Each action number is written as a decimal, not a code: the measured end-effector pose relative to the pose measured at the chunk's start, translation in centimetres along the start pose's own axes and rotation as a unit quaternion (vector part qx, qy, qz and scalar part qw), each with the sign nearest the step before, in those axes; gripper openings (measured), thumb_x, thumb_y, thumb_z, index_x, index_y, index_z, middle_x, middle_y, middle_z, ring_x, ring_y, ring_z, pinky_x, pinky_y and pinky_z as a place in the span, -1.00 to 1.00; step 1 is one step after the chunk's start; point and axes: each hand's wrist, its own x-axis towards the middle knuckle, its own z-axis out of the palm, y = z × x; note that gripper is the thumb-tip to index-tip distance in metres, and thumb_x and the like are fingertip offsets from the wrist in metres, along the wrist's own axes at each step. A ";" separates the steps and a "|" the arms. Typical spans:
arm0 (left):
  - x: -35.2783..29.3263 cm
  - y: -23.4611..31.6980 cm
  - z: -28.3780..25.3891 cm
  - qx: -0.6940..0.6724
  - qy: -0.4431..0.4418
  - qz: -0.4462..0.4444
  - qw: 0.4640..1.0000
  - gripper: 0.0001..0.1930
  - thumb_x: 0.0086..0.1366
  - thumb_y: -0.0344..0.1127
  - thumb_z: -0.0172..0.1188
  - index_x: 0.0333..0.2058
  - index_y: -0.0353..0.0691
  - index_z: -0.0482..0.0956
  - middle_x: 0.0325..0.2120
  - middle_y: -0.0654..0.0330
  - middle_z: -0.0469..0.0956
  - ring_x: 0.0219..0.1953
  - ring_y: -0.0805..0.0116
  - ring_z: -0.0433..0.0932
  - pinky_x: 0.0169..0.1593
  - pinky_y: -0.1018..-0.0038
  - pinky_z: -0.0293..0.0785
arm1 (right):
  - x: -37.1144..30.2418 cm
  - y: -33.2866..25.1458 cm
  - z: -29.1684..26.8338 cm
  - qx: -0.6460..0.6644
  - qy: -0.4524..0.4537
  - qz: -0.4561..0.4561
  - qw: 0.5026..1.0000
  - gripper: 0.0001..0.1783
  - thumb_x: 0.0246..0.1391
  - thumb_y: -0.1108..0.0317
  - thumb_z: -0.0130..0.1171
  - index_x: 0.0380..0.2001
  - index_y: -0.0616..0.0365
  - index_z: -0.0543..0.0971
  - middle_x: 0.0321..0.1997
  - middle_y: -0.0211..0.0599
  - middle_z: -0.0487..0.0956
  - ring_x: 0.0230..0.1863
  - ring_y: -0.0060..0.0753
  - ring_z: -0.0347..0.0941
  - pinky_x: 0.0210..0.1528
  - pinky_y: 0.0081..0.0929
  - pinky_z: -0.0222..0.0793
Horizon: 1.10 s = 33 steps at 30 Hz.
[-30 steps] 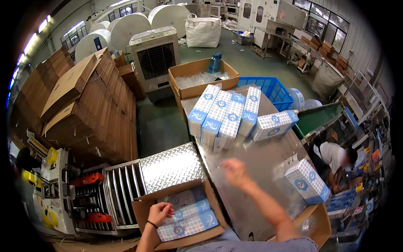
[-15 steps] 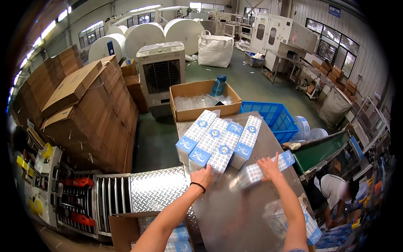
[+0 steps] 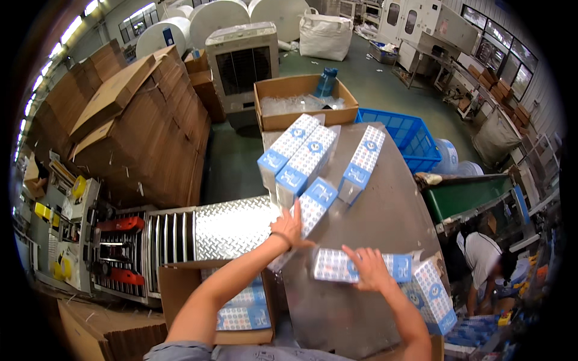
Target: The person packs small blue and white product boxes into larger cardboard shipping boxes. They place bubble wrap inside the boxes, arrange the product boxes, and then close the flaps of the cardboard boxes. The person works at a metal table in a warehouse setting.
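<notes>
Seemingly for balance, the flat box (image 3: 335, 266) is held mid-length by the right hand (image 3: 372, 272), five o'clock; at six, the slanted box (image 3: 315, 206) is touched by the left hand (image 3: 289, 229), wide.

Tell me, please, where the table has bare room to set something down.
The table is bare between the lone far box and the box under the right hand, and again right of the open carton. It is crowded around the left hand, where boxes bunch, and by the right edge, where another box sits.

Ceiling lights (image 3: 73, 27) upper left, glare on tread plate (image 3: 238, 227), fisheye-bent edges
</notes>
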 end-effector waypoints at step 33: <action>-24.1 -27.8 19.7 -0.001 -0.186 0.076 0.980 0.07 -0.23 -0.09 0.52 0.35 -0.04 0.24 0.39 0.02 0.13 0.40 -0.03 0.12 0.38 0.01 0.06 | 12.7 -33.6 -1.2 0.460 0.041 -0.198 0.865 -0.25 -0.08 0.13 0.44 0.18 0.09 0.42 0.17 -0.22 0.51 0.16 -0.16 0.44 0.22 -0.22 0.31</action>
